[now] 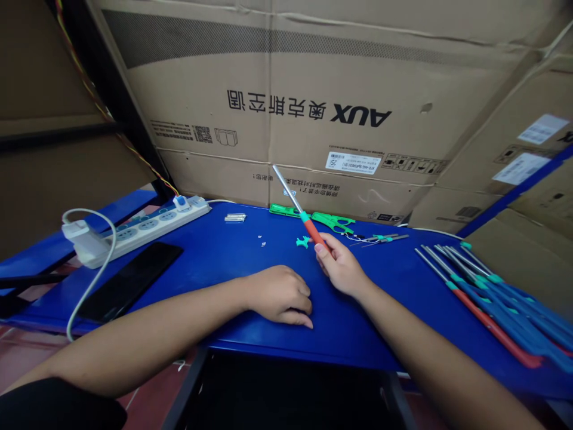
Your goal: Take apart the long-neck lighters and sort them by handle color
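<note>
The right hand [341, 267] is closed around a red-handled rod [308, 224] tilted up and away, while the empty left hand [278, 295] rests loosely curled near the blue table's [192, 280] front edge, with similar rods [487, 298] well off right.

Count on the blue desk [201, 263], clock positions taken from desk centre, 12 o'clock at the far edge: two hands, being one left hand [277, 295] and one right hand [341, 266]. One red-gripped steel-shaft tool [308, 226], in the right hand. Two green plastic pieces [333, 222], 12 o'clock. Two metal cylinders [235, 218], 11 o'clock. One power strip [152, 230], 10 o'clock. One phone [129, 280], 8 o'clock. Blue-handled tools [492, 304], 3 o'clock: overlapped, count indeterminate.
</note>
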### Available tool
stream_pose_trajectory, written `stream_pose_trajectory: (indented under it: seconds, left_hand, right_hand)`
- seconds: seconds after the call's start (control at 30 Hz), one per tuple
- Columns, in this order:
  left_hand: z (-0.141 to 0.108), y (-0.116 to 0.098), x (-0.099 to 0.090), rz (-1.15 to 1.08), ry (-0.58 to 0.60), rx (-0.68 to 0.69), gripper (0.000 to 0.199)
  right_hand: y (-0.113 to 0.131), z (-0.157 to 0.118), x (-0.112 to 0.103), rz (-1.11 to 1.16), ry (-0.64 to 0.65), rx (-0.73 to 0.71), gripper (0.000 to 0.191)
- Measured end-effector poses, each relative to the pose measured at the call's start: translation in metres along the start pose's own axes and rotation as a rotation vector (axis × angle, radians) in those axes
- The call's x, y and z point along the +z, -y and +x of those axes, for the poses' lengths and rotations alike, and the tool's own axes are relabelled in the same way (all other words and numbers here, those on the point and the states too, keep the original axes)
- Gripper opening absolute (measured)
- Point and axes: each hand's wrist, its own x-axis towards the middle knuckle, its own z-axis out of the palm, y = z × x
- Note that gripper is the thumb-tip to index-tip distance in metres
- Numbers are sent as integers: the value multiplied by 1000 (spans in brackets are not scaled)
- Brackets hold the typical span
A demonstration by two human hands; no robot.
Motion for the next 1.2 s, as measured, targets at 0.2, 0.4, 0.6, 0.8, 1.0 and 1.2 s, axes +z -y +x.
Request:
stream_pose_trajectory:
  seconds: [0.2, 0.4, 0.6, 0.8, 1.0, 1.2]
  left_hand:
    - [-1, 1, 1, -35, 10, 2, 25]
    - [-1, 2, -3, -51, 24, -21, 26]
    - [-1, 3, -5, -71, 53, -46, 25]
    - [0, 6, -3, -80, 72, -61, 24]
    - [1, 7, -4, -91, 95, -79, 24]
    - [2, 8, -6, -93, 103, -96, 26]
  right_hand:
    - [16, -8, -1, -186, -28, -110, 40]
    - [30, -43, -27, -307, -231, -149, 45]
    - [20, -114, -73, -804, -492, -183, 34]
    - [-19, -187, -138, -1261, -773, -102, 37]
    - [-30, -222, -199, -1514, -771, 228, 48]
    - [-20, -217, -213, -1492, -836, 420, 49]
